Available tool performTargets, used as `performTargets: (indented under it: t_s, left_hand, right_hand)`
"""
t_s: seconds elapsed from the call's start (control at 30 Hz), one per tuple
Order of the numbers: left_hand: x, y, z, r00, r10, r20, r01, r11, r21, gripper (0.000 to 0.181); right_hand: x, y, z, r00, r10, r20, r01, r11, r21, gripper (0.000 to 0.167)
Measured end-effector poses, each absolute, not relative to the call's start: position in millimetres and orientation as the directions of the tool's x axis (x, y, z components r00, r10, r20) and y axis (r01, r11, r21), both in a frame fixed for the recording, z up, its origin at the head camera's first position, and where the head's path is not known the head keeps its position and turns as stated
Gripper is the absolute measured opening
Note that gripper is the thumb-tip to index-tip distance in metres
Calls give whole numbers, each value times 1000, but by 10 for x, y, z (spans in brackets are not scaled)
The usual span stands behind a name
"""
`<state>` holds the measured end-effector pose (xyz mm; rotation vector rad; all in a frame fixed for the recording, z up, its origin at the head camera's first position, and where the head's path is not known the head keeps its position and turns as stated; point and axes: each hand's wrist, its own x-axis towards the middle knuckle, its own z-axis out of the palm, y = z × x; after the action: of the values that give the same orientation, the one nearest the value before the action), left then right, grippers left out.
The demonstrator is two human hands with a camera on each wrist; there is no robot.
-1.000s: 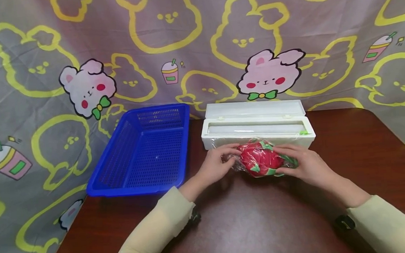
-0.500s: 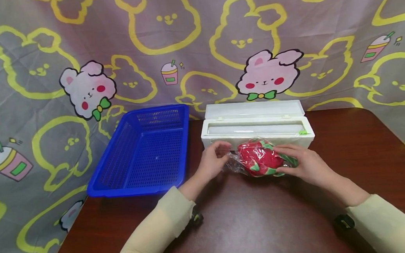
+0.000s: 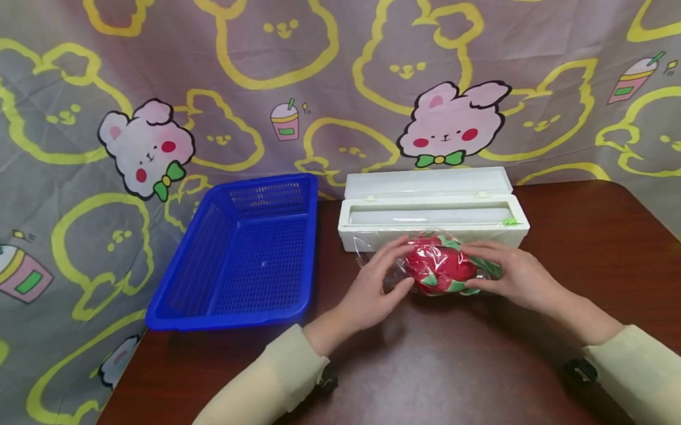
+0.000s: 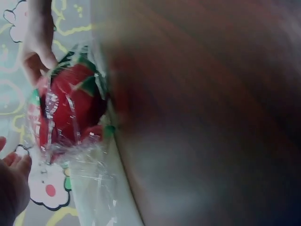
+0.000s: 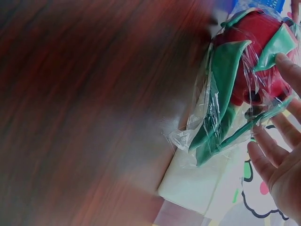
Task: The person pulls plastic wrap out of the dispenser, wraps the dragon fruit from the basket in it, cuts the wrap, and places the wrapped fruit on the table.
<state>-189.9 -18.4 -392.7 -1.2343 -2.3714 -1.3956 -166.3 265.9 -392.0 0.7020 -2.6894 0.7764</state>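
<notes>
A red dragon fruit [image 3: 439,265] with green leafy scales, wrapped in clear cling film, is in front of the white cling film box in the head view. My right hand [image 3: 519,276] holds its leafy right end between thumb and fingers. At the other end, my left hand [image 3: 372,289] has its fingers and thumb spread around the loose film. The left wrist view shows that hand [image 4: 14,183] a little apart from the fruit [image 4: 70,103]. In the right wrist view, a fingertip of my right hand [image 5: 282,160] touches a green scale, and film bunches past the leaf tips.
The white cling film box [image 3: 431,238] stands at the back with its lid raised and a roll inside; a green slider [image 3: 510,222] sits at its right. A blue plastic basket [image 3: 229,320] is at left on the brown table [image 3: 435,377]. A patterned curtain [image 3: 341,54] hangs behind.
My left hand drew back left from the fruit, its fingers at the loose film, then came right again and spread wider around that end. My right hand and the fruit hardly moved.
</notes>
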Motion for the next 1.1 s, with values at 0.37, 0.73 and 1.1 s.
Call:
performTargets:
  t_s: [0.37,0.73,1.1]
  left_hand:
    - [-2104,-9,-4006,-690,683,239,650,439,620,96]
    - [-2158,30,-4026,-661,684,310,744,541,393,91]
    - [-2092,71,-4017,-647,673,358,762,586,275,87]
  right_hand:
    - [-1690,2642,-3930,-852,-392,347,-515,744,-426,64]
    - [-1703,2622,-3910,-835,-418,358,-545,724,-423,63]
    - [-1688,2676,-3904,-822,-428,375,-565,694,-447,60]
